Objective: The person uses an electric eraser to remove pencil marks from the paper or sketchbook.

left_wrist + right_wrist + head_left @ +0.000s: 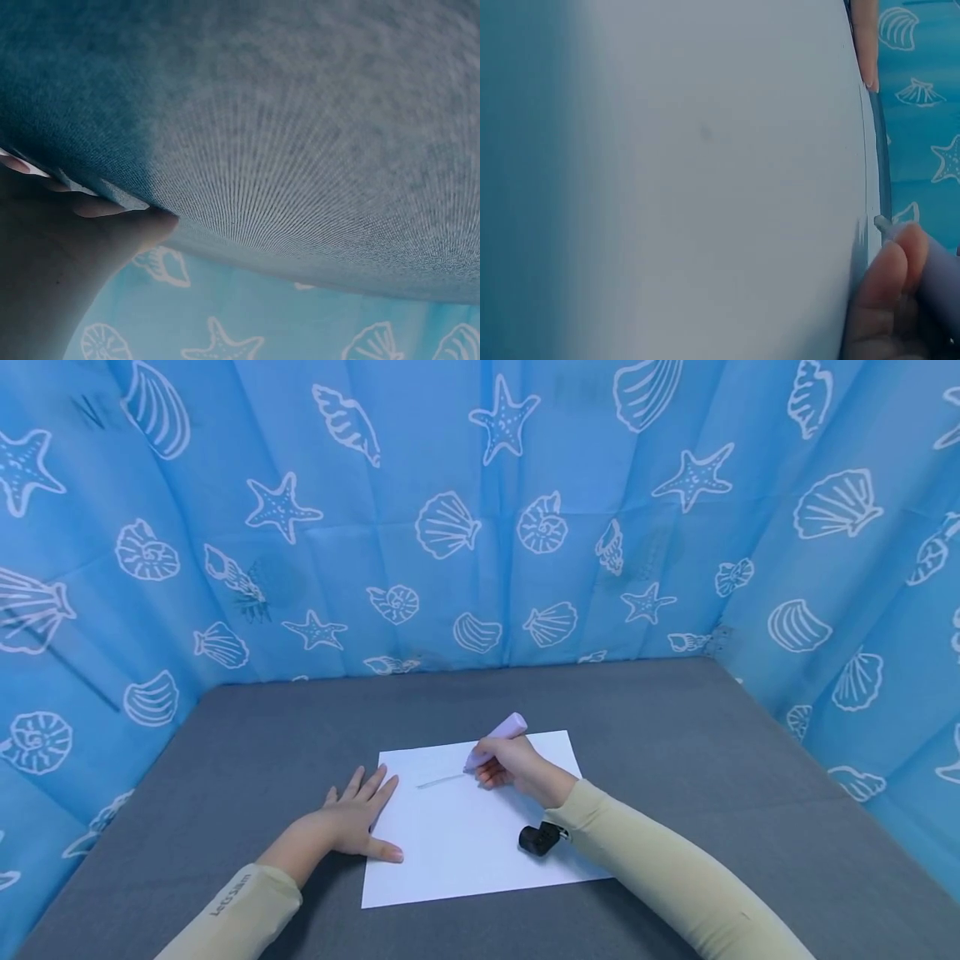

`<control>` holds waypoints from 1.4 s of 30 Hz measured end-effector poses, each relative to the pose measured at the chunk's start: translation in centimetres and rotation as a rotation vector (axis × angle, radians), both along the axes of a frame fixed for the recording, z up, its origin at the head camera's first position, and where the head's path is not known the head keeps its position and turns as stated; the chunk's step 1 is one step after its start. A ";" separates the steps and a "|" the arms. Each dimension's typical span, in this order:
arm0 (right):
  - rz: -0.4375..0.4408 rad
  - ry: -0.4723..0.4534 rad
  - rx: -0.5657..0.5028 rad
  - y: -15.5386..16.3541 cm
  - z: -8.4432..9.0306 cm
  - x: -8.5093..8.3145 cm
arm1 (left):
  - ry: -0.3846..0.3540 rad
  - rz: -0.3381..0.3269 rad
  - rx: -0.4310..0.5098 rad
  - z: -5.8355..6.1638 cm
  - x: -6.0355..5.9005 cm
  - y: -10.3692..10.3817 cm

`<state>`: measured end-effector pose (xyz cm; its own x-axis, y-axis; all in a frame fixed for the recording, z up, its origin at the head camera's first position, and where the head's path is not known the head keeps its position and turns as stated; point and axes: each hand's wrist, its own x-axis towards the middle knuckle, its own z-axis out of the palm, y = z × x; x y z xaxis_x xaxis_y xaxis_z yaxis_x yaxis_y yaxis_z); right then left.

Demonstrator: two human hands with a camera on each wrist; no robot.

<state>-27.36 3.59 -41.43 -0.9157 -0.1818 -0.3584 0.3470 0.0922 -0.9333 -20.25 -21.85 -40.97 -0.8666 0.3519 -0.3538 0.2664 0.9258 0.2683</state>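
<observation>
A white sheet of paper (450, 852) lies on the grey cloth. My left hand (352, 822) rests with spread fingers over its left edge, the thumb on the sheet. Near the top middle of the paper, my right hand (517, 764) pinches a thick lavender marker (513, 725), tilted with its back end up and to the right. The marker's tip is down at the right end of a thin grey line (438, 782). From the right wrist view, thumb and finger press together on the marker (939, 281) just behind its pale tip.
A small black device (538, 840) sits under my right wrist, over the paper. Dark grey cloth (675, 727) covers the table around the sheet. A blue curtain (390, 552) with white shells and starfish hangs behind and along both sides.
</observation>
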 end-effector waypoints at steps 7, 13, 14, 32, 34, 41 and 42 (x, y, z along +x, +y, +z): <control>-0.027 0.015 0.003 -0.3 -0.1 0.1 | 0.009 -0.001 0.012 0.1 0.1 0.1; 0.030 -0.008 0.052 -0.5 0.3 0.3 | -0.002 0.003 0.016 0.0 0.1 -0.1; 0.029 -0.007 0.053 -0.5 0.4 0.3 | -0.003 0.003 0.014 0.0 0.1 -0.1; 0.011 0.015 0.088 -0.4 0.6 0.5 | -0.010 -0.016 0.036 0.0 -0.2 -0.3; 0.020 0.016 0.085 -0.3 0.5 0.6 | -0.012 -0.017 0.030 -0.1 -0.2 -0.3; 0.014 0.005 0.008 -0.2 0.0 0.4 | 0.013 -0.008 0.019 0.1 0.2 0.0; 0.006 0.007 0.009 -0.2 0.0 0.4 | 0.016 -0.008 0.013 0.2 0.2 0.0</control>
<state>-26.95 3.39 -41.39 -0.9171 -0.1843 -0.3534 0.3397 0.1026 -0.9349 -20.02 -21.82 -40.82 -0.8693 0.3633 -0.3352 0.2780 0.9200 0.2762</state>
